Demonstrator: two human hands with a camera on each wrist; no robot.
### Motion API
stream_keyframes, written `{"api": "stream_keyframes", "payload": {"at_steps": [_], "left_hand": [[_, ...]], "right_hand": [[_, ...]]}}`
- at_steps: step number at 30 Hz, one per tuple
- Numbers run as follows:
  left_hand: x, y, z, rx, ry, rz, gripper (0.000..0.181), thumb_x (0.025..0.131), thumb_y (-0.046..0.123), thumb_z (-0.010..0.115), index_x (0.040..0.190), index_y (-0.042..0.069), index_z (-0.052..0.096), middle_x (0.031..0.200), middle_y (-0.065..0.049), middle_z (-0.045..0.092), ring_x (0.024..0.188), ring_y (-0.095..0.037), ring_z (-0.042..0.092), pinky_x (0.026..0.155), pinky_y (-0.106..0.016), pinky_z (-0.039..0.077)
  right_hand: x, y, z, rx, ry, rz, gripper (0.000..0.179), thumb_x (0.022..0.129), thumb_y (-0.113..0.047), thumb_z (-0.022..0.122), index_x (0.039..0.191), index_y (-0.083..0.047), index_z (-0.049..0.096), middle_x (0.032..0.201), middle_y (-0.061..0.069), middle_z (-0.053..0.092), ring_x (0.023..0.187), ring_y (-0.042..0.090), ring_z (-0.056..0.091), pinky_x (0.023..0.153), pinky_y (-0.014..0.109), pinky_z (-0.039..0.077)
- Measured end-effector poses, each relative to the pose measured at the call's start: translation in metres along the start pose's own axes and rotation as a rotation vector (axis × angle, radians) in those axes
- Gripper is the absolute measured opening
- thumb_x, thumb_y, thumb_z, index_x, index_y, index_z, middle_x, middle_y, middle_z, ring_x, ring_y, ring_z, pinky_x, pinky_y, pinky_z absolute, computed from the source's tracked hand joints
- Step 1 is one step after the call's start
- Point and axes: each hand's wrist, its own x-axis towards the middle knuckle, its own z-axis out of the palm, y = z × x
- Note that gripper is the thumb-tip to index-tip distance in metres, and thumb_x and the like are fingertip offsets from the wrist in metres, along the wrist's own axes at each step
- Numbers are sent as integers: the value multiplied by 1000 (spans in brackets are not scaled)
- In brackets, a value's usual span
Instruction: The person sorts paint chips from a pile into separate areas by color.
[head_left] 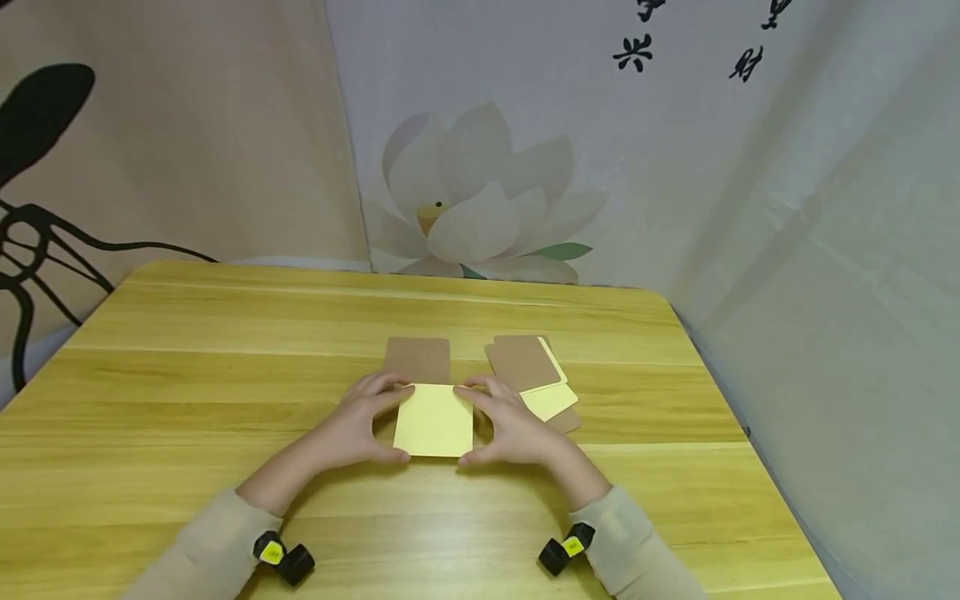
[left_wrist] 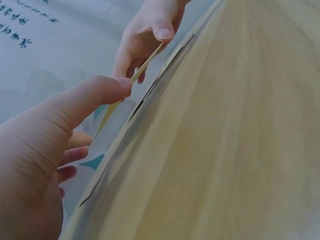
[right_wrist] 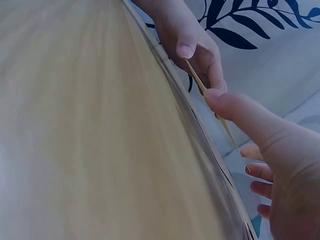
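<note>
A square pale-yellow paper card (head_left: 433,421) is held between both hands, a little above the table. My left hand (head_left: 358,423) pinches its left side, thumb at the near corner and fingers at the far corner. The right hand (head_left: 510,427) grips the opposite side the same way. Seen edge-on in the left wrist view, the card (left_wrist: 145,63) is thin and tilted. The right wrist view also shows the thin card (right_wrist: 196,75) between the two hands. Just behind it lies a brown square card (head_left: 417,358).
Behind the right hand, several brown and yellow cards overlap in a loose pile (head_left: 525,363). They lie on a wooden table (head_left: 225,367). A curtain with a lotus print (head_left: 480,200) hangs along the table's far edge, and more cloth (head_left: 840,250) hangs at the right.
</note>
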Motion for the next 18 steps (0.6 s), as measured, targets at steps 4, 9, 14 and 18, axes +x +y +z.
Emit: {"api": "stream_keyframes", "payload": {"at_steps": [4,9,14,18], "left_hand": [[-7,-4,-5,1,-4,8,98,61,44,88,140,2,48,143,-13,40,132,-37,27,100,-64,21],[-15,-7,-10,-1,-23,-10,98,62,46,87,140,2,47,144,-11,38,133,-36,26,100,-65,23],[-23,-9,-15,-9,-46,-39,98,63,46,86,141,2,46,146,-11,36,134,-37,25,98,-66,26],[-28,-11,-17,-11,-66,-59,97,64,47,85,141,2,46,147,-12,35,134,-39,22,97,-68,26]], "right_hand": [[4,-6,6,-15,0,-2,101,67,-50,83,150,-18,35,150,6,27,138,22,20,107,50,23],[8,-13,12,-77,17,-18,101,67,-55,81,149,-18,36,148,4,30,135,22,26,106,47,28],[11,-21,19,-139,26,-5,102,66,-64,77,149,-20,36,147,0,32,133,20,30,106,45,29],[12,-24,25,-100,17,12,102,67,-61,77,149,-18,35,149,1,30,135,21,28,108,48,26]]}}
